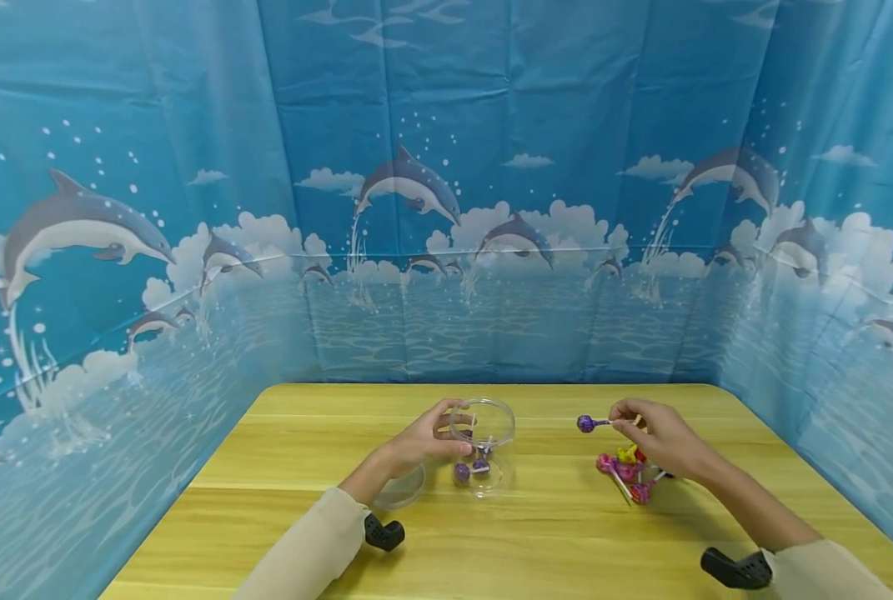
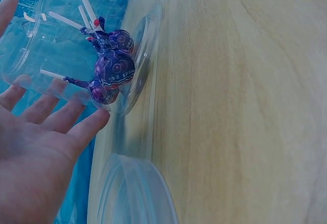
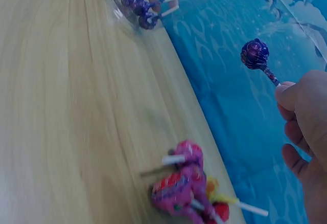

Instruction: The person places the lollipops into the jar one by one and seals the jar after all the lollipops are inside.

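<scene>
My left hand point(image 1: 425, 437) holds a clear plastic jar point(image 1: 503, 468) upright on the table, thumb at the near side and fingers round the far side. Inside the jar several purple-wrapped lollipops point(image 2: 115, 66) lie on the bottom, their white sticks pointing up and sideways. To the right, my right hand point(image 1: 658, 435) pinches a purple lollipop point(image 3: 254, 53) by its stick, its round head pointing left towards the jar. This lollipop is above the table, close over a loose pile of pink, red and yellow lollipops point(image 1: 626, 471).
A clear round lid point(image 1: 401, 490) lies on the table left of the jar, partly under the left forearm. The yellow wooden table point(image 1: 536, 542) ends at a blue dolphin-print curtain point(image 1: 506, 333) at the back and sides.
</scene>
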A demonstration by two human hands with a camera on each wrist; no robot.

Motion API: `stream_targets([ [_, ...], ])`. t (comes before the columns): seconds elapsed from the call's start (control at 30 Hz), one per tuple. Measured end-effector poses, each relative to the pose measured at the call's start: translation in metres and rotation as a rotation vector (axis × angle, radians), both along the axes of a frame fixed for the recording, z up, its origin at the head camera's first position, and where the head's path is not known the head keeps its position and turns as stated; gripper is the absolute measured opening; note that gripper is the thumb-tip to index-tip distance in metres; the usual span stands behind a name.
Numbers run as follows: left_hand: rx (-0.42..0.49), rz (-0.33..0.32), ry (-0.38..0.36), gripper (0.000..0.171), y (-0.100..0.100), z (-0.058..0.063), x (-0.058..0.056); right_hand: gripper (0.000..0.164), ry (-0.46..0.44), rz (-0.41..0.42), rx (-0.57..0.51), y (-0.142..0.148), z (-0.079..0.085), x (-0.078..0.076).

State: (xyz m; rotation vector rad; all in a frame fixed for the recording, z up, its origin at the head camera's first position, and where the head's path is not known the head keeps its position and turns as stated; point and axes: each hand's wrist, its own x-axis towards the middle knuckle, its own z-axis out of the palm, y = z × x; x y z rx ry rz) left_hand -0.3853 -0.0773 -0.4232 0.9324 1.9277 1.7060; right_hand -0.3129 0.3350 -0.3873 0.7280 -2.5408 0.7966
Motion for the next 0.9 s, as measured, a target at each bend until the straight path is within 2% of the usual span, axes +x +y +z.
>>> stream_targets([
  [0.37,-0.002,-0.002,-0.003,0.074,0.000,0.002,0.002,0.009,-0.039,0.052,-0.045,-0.041,0.011,-0.016],
  [0.7,-0.005,0.008,-0.002,0.070,0.002,0.000,0.003,0.009,-0.040,0.050,-0.048,-0.061,0.016,-0.022],
  [0.9,-0.003,0.011,-0.006,0.074,0.001,0.002,0.004,0.011,-0.030,0.077,-0.072,-0.076,0.020,-0.027],
])
